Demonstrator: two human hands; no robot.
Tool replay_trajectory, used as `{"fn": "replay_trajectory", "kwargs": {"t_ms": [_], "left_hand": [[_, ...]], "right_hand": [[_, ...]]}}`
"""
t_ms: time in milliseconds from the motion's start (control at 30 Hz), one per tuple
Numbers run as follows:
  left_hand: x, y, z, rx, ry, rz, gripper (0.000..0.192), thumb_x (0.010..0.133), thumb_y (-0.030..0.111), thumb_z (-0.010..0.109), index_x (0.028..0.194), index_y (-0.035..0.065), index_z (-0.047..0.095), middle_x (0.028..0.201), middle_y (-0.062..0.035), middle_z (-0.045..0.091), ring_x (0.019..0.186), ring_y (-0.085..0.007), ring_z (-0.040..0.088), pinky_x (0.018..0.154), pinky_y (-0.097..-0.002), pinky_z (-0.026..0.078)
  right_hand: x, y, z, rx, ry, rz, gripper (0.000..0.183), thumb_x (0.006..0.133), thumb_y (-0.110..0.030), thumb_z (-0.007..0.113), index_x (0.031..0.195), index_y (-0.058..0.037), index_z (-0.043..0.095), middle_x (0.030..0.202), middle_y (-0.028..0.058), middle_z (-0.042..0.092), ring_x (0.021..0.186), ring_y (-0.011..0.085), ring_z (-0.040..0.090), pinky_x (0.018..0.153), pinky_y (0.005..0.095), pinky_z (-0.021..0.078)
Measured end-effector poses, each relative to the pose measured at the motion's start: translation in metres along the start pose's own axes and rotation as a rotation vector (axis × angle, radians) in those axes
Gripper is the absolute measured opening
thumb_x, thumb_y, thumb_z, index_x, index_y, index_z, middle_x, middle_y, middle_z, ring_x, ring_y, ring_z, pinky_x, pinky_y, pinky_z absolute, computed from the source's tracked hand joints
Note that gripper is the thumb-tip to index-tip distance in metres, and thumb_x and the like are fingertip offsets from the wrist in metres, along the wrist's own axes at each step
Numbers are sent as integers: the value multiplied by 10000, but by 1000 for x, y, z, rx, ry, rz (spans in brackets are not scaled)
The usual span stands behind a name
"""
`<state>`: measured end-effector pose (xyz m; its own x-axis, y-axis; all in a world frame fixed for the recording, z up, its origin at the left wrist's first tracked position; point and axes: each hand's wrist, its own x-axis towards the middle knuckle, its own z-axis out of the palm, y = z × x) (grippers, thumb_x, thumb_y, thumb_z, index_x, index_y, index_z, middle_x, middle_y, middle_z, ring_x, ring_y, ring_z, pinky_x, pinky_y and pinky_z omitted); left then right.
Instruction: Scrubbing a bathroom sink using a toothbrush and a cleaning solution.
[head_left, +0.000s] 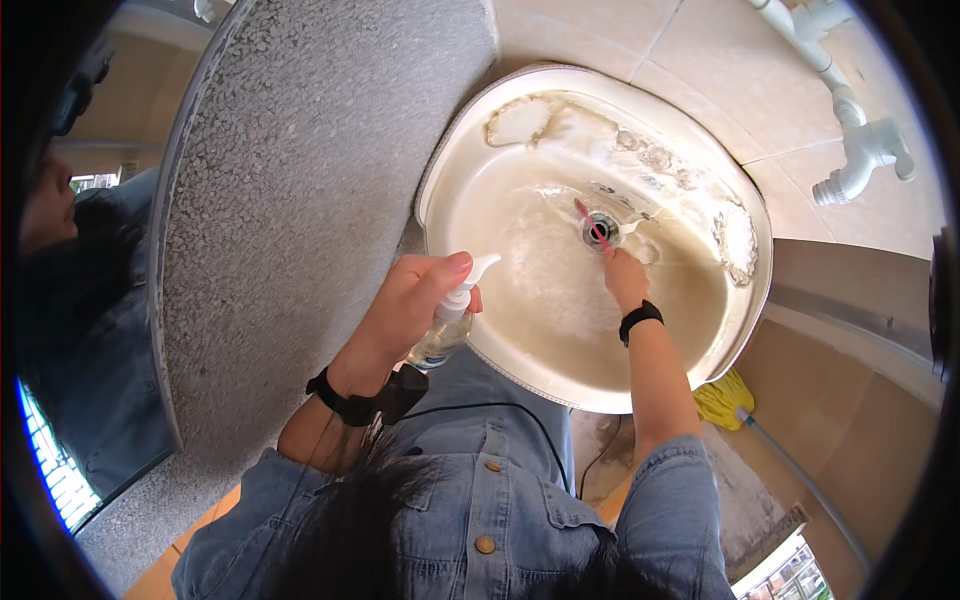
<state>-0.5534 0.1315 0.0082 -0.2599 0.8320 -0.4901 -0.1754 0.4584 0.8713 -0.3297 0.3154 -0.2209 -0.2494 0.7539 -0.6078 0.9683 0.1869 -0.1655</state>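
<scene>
My left hand grips a clear pump bottle at the near left rim of the washbasin. The thumb lies on its white pump head, and the nozzle points over the bowl. In my right hand is a pink toothbrush, held by one end inside the basin. Its other end reaches across the metal drain; the bristles are too small to make out. Brown and white stains mark the off-white washbasin, mostly along its back ledge. A little whitish film shows on the bowl's floor.
A white plastic tap juts from the tiled wall at the upper right. The rough grey wall stands close on the left, with a mirror on it. Below the basin's right side rests a yellow mop. A black cable hangs across my front.
</scene>
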Motion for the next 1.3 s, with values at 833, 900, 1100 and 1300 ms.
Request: {"fn": "replay_trajectory", "kwargs": {"t_ms": [833,900,1100,1300], "left_hand": [[-5,-5,-6,27,-9,-5,478,858,351,361,615,-13,553,686,-126,595,659,-169,546,651,-269,411],[-5,-3,-6,36,-5,-4,480,860,352,361,616,-15,553,684,-125,594,662,-170,546,654,-270,411],[-12,-5,-14,-1,8,9,491,863,362,368,623,-24,552,684,-126,593,664,-176,548,657,-276,413],[-5,-13,-15,-7,1,9,492,864,362,366,620,-23,551,682,-133,590,659,-180,548,641,-279,414]], "right_hand": [[-6,-2,-15,-219,-53,-15,355,920,-283,299,1036,-70,559,996,143,612,943,323,585,747,445,491],[5,-8,-4,-159,-99,12,348,918,-271,303,1066,-73,548,1018,139,603,955,313,582,777,432,489],[3,51,-7,-320,46,-145,401,922,-315,286,1024,-46,565,1011,149,606,930,329,585,745,457,488],[-11,27,-38,-266,-32,90,406,917,-328,300,1021,-48,575,1036,164,594,951,326,577,759,430,487]]}}
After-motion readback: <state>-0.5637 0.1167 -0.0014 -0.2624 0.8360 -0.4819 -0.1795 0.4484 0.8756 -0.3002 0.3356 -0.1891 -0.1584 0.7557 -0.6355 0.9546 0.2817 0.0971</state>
